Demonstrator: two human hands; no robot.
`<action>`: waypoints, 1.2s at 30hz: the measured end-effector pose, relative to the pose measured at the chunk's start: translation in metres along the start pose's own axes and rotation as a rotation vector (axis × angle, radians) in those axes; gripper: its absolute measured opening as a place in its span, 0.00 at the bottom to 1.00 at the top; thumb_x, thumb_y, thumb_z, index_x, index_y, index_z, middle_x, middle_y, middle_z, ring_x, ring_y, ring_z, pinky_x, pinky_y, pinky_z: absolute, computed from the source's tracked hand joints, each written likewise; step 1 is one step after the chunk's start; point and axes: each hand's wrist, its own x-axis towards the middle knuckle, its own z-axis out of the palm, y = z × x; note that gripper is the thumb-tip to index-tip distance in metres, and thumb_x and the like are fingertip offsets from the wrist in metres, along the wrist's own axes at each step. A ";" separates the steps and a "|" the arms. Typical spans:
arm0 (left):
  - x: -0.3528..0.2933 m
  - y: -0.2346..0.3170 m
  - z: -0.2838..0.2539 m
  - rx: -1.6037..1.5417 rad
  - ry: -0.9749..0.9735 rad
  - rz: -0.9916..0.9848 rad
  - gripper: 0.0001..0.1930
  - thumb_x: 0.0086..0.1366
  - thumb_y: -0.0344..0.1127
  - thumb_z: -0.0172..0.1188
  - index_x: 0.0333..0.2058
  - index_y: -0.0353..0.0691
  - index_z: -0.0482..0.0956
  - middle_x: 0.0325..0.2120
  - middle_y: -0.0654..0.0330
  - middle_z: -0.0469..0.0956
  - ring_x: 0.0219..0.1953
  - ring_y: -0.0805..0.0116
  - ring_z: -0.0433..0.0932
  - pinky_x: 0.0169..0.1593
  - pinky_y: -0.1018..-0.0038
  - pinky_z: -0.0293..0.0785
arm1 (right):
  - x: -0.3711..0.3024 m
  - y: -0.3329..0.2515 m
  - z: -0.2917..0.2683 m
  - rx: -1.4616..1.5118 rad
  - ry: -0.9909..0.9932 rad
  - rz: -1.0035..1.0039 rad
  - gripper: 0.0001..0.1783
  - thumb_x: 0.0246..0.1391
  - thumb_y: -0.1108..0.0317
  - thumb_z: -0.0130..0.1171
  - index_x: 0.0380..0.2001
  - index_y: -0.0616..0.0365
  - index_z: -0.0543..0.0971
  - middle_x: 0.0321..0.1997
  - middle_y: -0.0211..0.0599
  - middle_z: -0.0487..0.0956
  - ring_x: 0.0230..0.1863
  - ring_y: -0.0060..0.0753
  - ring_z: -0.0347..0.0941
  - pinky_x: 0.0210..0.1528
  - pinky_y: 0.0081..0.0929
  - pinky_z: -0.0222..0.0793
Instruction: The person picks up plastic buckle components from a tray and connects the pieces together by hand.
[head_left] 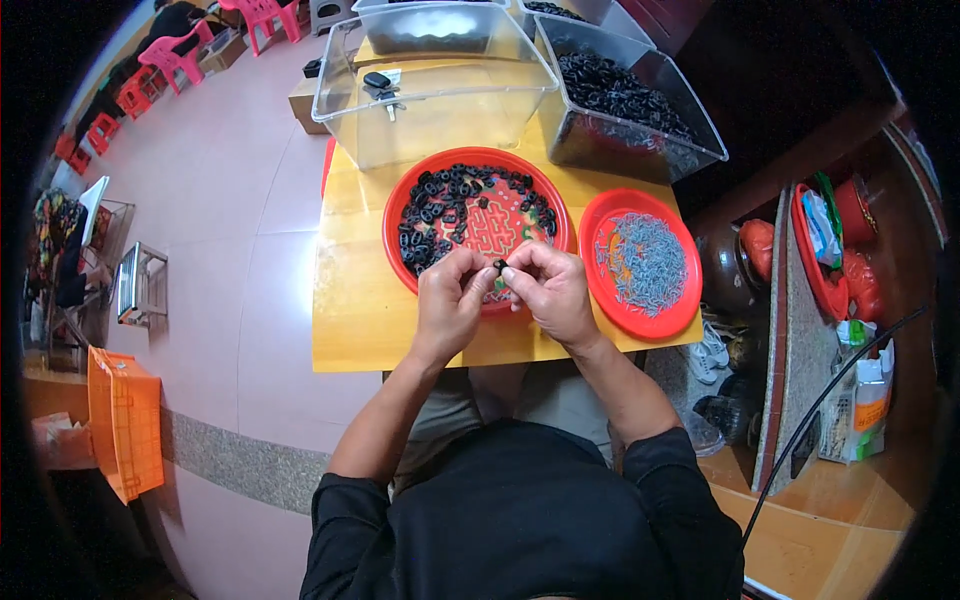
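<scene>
Pinching one small black ring (498, 265) between both hands, left hand (450, 300) and right hand (552, 290) each closed on it, above red plate (400, 215) of rings, near the pin plate (600, 215) on the surface (350, 320).

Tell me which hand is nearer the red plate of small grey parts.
Right. The right hand sits just beside the red plate of grey parts, near its left rim; the left hand is farther left, beyond the right hand.
</scene>
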 end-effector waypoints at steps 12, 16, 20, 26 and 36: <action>0.005 -0.004 -0.010 -0.503 -0.060 -0.255 0.07 0.63 0.33 0.52 0.34 0.35 0.74 0.22 0.67 0.73 0.24 0.82 0.68 0.28 0.85 0.65 | 0.011 0.006 -0.009 0.161 -0.004 0.156 0.02 0.50 0.76 0.54 0.25 0.63 0.74 0.20 0.28 0.73 0.17 0.15 0.67 0.19 0.14 0.67; 0.005 -0.006 -0.009 -0.479 -0.116 -0.227 0.06 0.62 0.32 0.53 0.31 0.34 0.74 0.21 0.68 0.72 0.23 0.83 0.67 0.27 0.85 0.63 | 0.010 0.009 -0.010 0.156 -0.008 0.186 0.03 0.50 0.76 0.54 0.25 0.63 0.74 0.20 0.29 0.73 0.17 0.15 0.68 0.19 0.14 0.67; 0.005 -0.008 -0.003 -0.425 -0.094 -0.218 0.04 0.59 0.28 0.55 0.26 0.35 0.72 0.19 0.70 0.70 0.22 0.85 0.65 0.26 0.86 0.61 | 0.010 0.008 -0.008 0.106 -0.022 0.211 0.03 0.50 0.76 0.54 0.25 0.63 0.74 0.19 0.29 0.73 0.17 0.15 0.68 0.19 0.13 0.67; 0.007 -0.011 0.000 -0.336 -0.080 -0.189 0.05 0.59 0.28 0.55 0.26 0.34 0.73 0.19 0.70 0.70 0.22 0.84 0.66 0.25 0.85 0.62 | 0.012 0.011 -0.010 0.098 0.007 0.207 0.02 0.51 0.76 0.54 0.26 0.63 0.75 0.20 0.29 0.73 0.18 0.15 0.68 0.19 0.13 0.68; 0.084 -0.032 -0.029 0.630 0.106 0.159 0.05 0.53 0.30 0.56 0.26 0.34 0.74 0.23 0.51 0.72 0.30 0.56 0.74 0.32 0.64 0.70 | 0.016 0.014 -0.030 0.196 0.098 0.139 0.02 0.50 0.76 0.55 0.25 0.62 0.74 0.19 0.28 0.73 0.17 0.14 0.67 0.18 0.13 0.66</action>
